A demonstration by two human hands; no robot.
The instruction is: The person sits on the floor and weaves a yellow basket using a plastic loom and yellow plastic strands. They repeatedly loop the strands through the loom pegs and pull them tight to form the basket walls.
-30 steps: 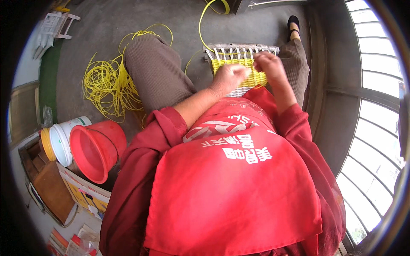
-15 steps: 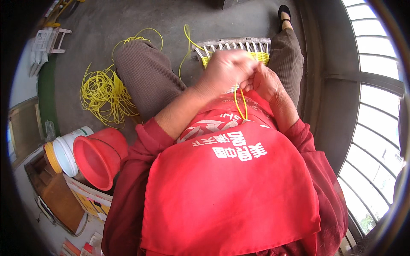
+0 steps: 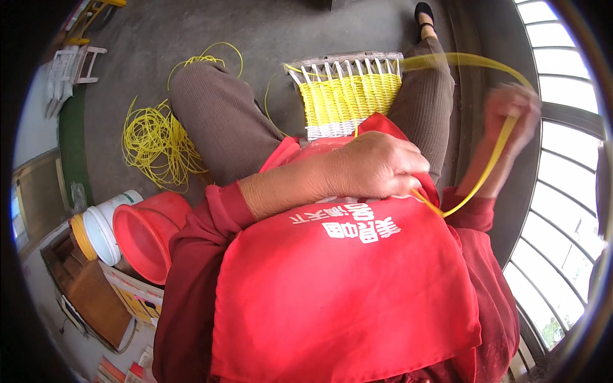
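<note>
Between my knees is a partly woven panel (image 3: 350, 96), yellow weave over white cords with a white band at its near edge. Its far end is fixed to a worn wooden bar (image 3: 351, 57). My left hand (image 3: 383, 165) is closed in front of my red apron (image 3: 345, 287), the yellow cord (image 3: 476, 186) coming out at its fingertips. Far out to the right, my right hand (image 3: 513, 115) is raised and blurred by motion, closed on the same cord. From there a blurred stretch of cord arcs back to the panel's right far corner.
A tangled heap of yellow cord (image 3: 159, 143) lies on the grey floor beside my left knee. Farther left stand a red basin (image 3: 142, 242), white and yellow buckets (image 3: 105, 233) and a small white stool (image 3: 83, 67). A barred window (image 3: 555, 185) lines the right side.
My hands have moved apart: the right swung far right, drawing out the cord, and the left came nearer my apron. More of the woven panel shows now.
</note>
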